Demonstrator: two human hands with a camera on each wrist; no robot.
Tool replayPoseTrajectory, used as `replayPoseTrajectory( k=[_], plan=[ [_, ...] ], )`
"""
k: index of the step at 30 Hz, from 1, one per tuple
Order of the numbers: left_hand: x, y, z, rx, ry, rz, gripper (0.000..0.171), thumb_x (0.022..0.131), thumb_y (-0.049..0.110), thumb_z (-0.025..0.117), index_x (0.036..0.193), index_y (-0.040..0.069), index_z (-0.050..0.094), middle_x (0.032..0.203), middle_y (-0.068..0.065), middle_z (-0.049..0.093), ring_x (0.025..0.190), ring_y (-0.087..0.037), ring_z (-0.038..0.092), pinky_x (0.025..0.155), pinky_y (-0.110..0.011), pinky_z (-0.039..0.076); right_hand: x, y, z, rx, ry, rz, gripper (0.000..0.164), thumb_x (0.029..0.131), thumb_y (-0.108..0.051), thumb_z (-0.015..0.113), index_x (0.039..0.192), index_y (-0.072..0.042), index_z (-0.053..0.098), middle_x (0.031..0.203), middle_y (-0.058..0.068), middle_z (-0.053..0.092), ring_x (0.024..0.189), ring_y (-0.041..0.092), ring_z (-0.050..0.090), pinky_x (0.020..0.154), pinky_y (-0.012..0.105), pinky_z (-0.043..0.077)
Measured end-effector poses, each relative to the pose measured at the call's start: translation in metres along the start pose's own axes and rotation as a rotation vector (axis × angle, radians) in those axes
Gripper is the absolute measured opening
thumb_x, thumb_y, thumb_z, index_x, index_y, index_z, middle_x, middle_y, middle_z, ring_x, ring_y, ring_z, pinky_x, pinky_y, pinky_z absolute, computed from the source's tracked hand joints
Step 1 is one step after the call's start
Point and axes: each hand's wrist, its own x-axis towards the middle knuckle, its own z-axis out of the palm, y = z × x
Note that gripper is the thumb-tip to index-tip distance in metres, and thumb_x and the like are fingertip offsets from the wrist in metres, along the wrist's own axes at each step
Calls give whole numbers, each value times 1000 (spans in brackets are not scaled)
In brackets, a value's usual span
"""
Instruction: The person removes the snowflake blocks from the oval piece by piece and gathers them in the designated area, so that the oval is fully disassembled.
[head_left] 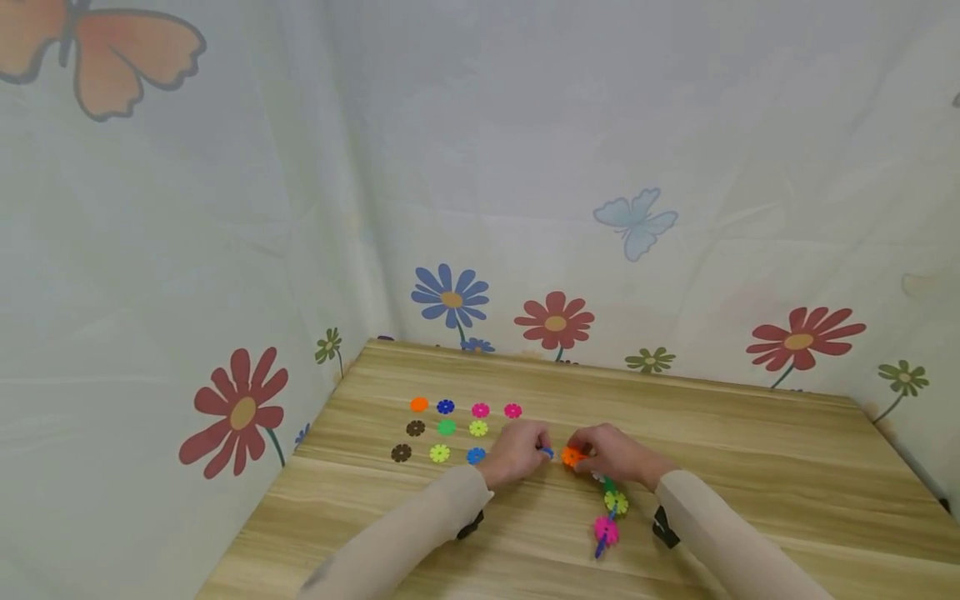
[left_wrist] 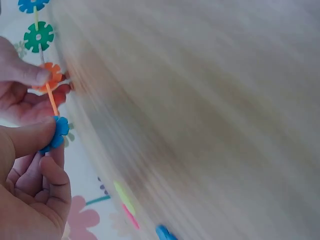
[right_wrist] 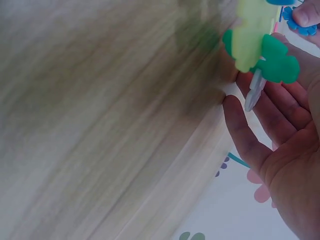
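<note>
My left hand [head_left: 517, 452] pinches a blue notched plastic disc [left_wrist: 60, 133] between thumb and fingers. Close to its right, my right hand [head_left: 617, 454] holds an orange notched disc [head_left: 572, 457] at the upper end of a chain of linked discs. In the left wrist view an orange piece [left_wrist: 52, 100] seen edge-on spans from the orange disc to the blue one; whether it is slotted into the blue disc I cannot tell. Down the chain hang a green disc [right_wrist: 280, 60], a yellow-green disc [head_left: 617, 502], a pink disc [head_left: 606, 531] and a dark blue disc [head_left: 600, 547] at the bottom.
Loose discs lie in rows on the wooden table [head_left: 720, 433] left of my hands, among them an orange disc [head_left: 419, 404], a brown disc [head_left: 401, 452], a pink disc [head_left: 513, 411] and a blue disc [head_left: 476, 456]. A flower-printed cloth [head_left: 510, 167] hangs behind the table.
</note>
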Motion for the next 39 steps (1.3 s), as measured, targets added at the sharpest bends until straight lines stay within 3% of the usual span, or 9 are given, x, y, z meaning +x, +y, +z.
replayPoseTrajectory(
  k=[8,17,29,35,39],
  plan=[
    [-10,-11,-19,-28,23,-43,19,79,11,77,74,16,59,72,10,58,68,-5,52,62,-21,45,1,1,2,-9,3,-9,22,84,-15,72,104,-8,66,97,-3,65,86,11,59,79,35,50],
    [-17,-25,-31,-65,18,-75,17,81,13,75,77,15,58,74,8,58,67,-7,52,61,-21,45,2,3,3,-24,2,-5,22,83,-16,73,104,-9,66,96,-5,64,86,11,58,79,35,50],
    [-23,-50,-53,-118,82,-57,16,82,16,74,83,13,59,73,5,57,65,-9,54,59,-24,47,1,0,3,-23,-6,5,23,84,-15,73,104,-9,66,97,-3,65,87,12,58,80,35,50],
    [-28,-54,-62,-246,23,-69,15,87,9,68,97,6,58,74,-2,58,65,-22,65,52,-28,49,1,0,3,-15,-7,13,22,84,-14,72,104,-8,65,96,-4,64,85,13,58,77,35,50],
    [-30,-54,-64,-225,-35,-83,14,86,10,70,96,9,60,76,-1,60,66,-22,65,53,-28,50,2,0,3,-23,-2,9,22,84,-15,72,104,-8,66,95,-4,64,85,12,58,77,34,50]
  ],
)
